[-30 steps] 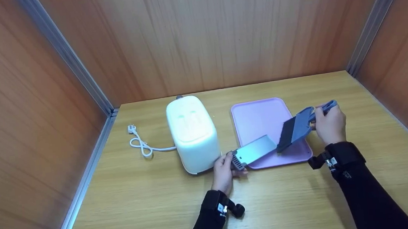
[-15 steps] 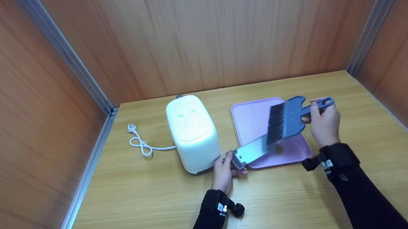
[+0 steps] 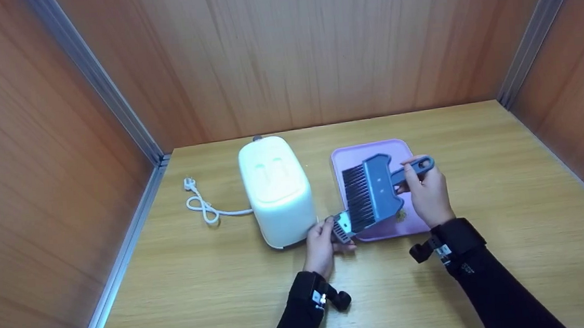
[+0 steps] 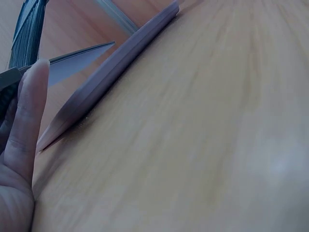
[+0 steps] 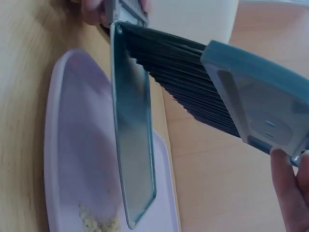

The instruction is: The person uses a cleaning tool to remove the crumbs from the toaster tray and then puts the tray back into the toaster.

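My left hand [image 3: 320, 245] pinches the grey end of a shallow metal crumb tray [image 5: 134, 159], next to the near end of a white toaster [image 3: 276, 191]. The metal tray slants over a light purple tray [image 3: 369, 151]. In my right hand [image 3: 431, 197] is the handle of a blue-grey hand brush [image 3: 385, 185]. Its dark bristles [image 5: 174, 67] lie over the metal tray's left end, touching inside it near the grey end in the right wrist view. Tan crumbs [image 5: 99, 223] lie in a small heap on the purple tray. In the head view the brush hides most of the metal tray.
The toaster's white cord [image 3: 230, 212], looped near its plug [image 3: 189, 184], lies to its left on the wooden table [image 3: 219, 300]. Wood panels [image 3: 314, 52] enclose the back and both sides.
My right hand has moved left with the brush, turning the bristles and carrying them along the metal tray toward my left hand. Crumbs on the purple tray came into view. The left hand stays still.
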### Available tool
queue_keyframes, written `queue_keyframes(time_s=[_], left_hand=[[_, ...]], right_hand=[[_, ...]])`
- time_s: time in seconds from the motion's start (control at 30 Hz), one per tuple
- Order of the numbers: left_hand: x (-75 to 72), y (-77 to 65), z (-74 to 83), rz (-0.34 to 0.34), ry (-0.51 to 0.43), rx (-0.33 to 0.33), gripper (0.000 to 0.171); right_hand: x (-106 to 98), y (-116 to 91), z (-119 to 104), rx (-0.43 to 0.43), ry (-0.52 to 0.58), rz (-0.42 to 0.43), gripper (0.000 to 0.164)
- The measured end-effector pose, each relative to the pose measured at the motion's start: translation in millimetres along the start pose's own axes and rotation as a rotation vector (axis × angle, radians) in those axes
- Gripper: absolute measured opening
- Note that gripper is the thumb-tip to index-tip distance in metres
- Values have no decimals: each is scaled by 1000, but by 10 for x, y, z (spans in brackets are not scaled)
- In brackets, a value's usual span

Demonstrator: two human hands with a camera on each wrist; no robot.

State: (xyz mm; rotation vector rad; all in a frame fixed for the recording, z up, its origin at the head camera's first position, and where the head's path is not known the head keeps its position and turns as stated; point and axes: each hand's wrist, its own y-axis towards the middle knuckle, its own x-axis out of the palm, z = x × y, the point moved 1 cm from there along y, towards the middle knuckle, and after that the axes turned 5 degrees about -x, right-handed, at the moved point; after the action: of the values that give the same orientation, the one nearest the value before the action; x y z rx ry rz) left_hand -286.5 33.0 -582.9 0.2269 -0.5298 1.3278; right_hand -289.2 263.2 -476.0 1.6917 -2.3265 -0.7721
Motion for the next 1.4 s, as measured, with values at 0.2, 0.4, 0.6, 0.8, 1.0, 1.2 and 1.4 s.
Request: queue_keyframes(time_s=[0.2,0.4,0.6,0.8,1.0,1.2,1.4], left_hand=[[1,4,18,-3,8,8,37],[-6,13,12,-1,6,10,37],[-9,9,-2,1,23,1,39],[-12,14,-1,1,28,-9,38],[-9,7,2,-2,29,-9,38],[-3,0,3,3,40,-14,38],[-4,4,-8,-2,35,9,38]], right_hand=[[-68,36,11,-15,-26,-24,23],[-182,76,-15,0,-55,-26,24],[-278,58,-165,-17,-77,-13,20],[-410,133,3,-26,-168,-11,25],[-508,186,89,-66,-269,-22,28],[-527,177,73,-96,-366,-29,27],[-519,176,84,-145,-399,-28,24]])
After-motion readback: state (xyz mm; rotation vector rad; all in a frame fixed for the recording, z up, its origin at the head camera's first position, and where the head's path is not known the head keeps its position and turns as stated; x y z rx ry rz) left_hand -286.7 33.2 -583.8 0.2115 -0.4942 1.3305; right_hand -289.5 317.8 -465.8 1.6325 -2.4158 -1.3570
